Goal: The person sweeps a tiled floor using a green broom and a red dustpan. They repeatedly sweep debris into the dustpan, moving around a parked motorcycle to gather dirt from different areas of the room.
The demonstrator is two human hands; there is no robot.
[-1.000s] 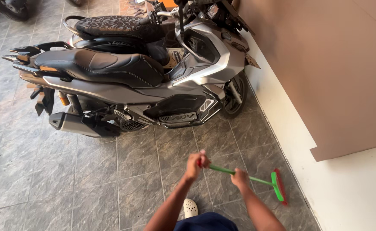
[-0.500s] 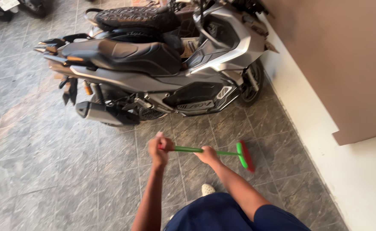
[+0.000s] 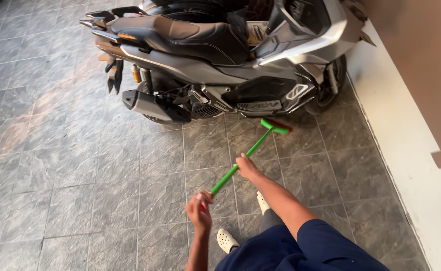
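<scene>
A person's left hand gripped the top end of one green broom while the right hand closed around the handle further along, a spread grip suited to pushing; the red-bristled head lay ahead of both hands, against the underside of one grey scooter parked on the tiles, with two white clogs below the hands

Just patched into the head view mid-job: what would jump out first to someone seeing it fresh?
The large grey scooter with a black seat fills the top of the view, parked on the grey stone-tile floor beside the cream wall base. Below it, the bright green long-handled broom with red bristles reaches toward the scooter's underside, held by the left hand at the handle's end and the right hand midway along.
</scene>
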